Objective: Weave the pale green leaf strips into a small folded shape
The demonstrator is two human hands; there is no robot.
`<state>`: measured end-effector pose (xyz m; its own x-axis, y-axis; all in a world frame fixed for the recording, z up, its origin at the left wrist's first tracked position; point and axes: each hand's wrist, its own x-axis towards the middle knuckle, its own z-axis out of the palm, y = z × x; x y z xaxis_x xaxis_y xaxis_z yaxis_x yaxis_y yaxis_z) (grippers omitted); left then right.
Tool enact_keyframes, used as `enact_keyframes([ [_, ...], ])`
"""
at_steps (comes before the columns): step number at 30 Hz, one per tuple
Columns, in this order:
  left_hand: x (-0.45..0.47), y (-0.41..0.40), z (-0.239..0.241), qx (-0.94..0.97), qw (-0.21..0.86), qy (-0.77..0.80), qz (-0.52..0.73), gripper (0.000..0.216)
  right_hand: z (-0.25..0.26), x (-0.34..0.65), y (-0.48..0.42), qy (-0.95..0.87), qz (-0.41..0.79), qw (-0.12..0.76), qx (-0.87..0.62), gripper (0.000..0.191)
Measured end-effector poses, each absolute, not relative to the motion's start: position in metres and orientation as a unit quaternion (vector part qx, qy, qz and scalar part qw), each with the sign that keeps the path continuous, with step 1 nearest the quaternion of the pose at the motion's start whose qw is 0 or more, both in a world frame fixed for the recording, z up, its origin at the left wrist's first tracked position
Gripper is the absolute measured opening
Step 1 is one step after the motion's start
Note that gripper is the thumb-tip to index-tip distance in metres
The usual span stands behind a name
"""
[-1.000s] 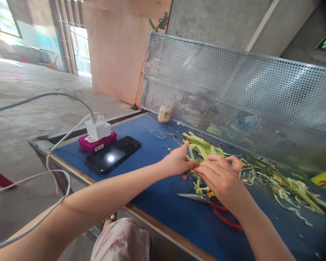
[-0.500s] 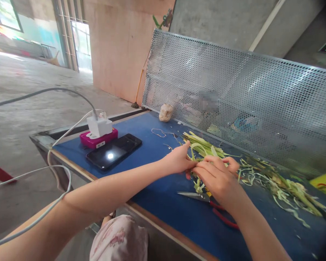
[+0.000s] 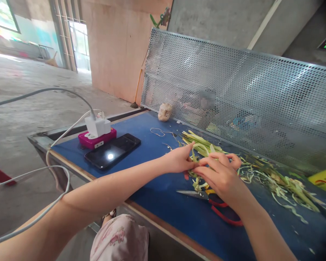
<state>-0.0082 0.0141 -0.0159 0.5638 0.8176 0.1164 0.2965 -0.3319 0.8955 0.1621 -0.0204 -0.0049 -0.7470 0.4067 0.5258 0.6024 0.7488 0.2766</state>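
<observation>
Above the blue tabletop (image 3: 163,206), the left hand (image 3: 180,159) and right hand (image 3: 220,172) meet, fingers pinched narrowly on a green strip (image 3: 199,145) that loops up between them. Just beyond lie cut stalks (image 3: 193,137), long axis slanting along the perforated panel (image 3: 233,87); scissors (image 3: 197,195) rest nearer the body, beside the right hand.

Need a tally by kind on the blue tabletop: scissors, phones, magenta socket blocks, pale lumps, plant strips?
Scissors: 1
Phone: 1
Magenta socket block: 1
Pale lump: 1
Plant strips: many, too tangled to count
Total: 4, without the strips
</observation>
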Motion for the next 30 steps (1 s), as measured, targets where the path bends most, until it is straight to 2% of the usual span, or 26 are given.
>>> enact_keyframes([
  [4, -0.01, 0.014, -0.014, 0.762, 0.453, 0.364, 0.284, 0.078, -0.001, 0.164, -0.019, -0.917, -0.206, 0.22, -0.262, 0.019],
  [10, -0.01, 0.016, -0.015, 0.781, 0.404, 0.358, 0.316, 0.058, -0.003, 0.161, -0.022, -0.921, -0.159, 0.231, -0.27, 0.019],
  [16, -0.009, 0.015, -0.015, 0.777, 0.384, 0.403, 0.294, 0.077, -0.009, 0.162, -0.022, -0.928, -0.151, 0.22, -0.26, 0.023],
  [20, -0.009, 0.015, -0.015, 0.779, 0.382, 0.397, 0.3, 0.077, -0.01, 0.158, -0.023, -0.928, -0.181, 0.21, -0.249, 0.02],
  [24, -0.008, 0.016, -0.017, 0.773, 0.386, 0.395, 0.312, 0.073, -0.008, 0.153, -0.027, -0.913, -0.221, 0.24, -0.243, 0.021],
  [30, -0.006, 0.014, -0.017, 0.763, 0.424, 0.376, 0.311, 0.074, -0.005, 0.158, -0.024, -0.932, -0.142, 0.239, -0.233, 0.017],
])
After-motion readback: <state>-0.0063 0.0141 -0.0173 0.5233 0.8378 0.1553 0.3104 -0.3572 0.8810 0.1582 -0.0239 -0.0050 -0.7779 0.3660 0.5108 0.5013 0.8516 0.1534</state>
